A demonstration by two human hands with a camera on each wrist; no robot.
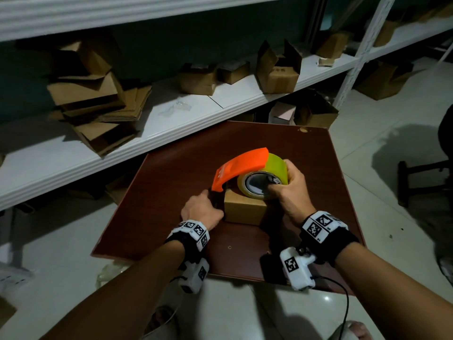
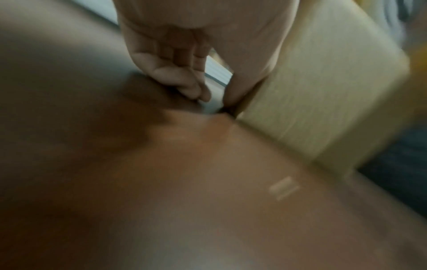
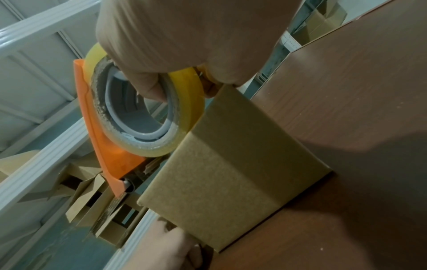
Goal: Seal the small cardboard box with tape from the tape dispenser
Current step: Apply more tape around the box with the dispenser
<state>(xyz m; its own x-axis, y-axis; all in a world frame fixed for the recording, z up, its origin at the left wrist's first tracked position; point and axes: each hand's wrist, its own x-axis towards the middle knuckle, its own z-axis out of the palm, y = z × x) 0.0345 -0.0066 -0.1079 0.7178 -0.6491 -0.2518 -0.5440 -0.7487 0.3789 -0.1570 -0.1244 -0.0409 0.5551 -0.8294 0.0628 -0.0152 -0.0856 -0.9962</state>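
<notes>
Box [image 1: 245, 209] sits mid-board [image 1: 171, 192], closed, plain cardboard, with the dispenser [image 1: 239, 168] riding right on top of it. Right hand [image 1: 288, 186] is wrapped around the tape roll [image 1: 259, 182] at the box's 3 o'clock side: thumb hooked into the core, fingers curled over the yellow rim, a firm grip. The wrist view confirms it, thumb [image 3: 150, 85] inside the ring, orange shield [image 3: 101, 146] arching away toward 9 o'clock, roller end down at the box's far-left corner.

Left hand [image 1: 202, 209] is in at 9 o'clock of the box, pressed against its left wall just under the orange nose. Thumb [image 2: 251, 60] lies flat along the cardboard [image 2: 323, 102], fingers [image 2: 180, 80] curled down toward the board. That view is smeared with blur, so whether it pinches a tape end or only braces the box, I can't tell.

A white shelf [image 1: 171, 119] runs beyond the board from 9 to 1 o'clock, with folded cartons [image 1: 98, 106] piled at 10 and an open carton [image 1: 279, 69] at 12.
</notes>
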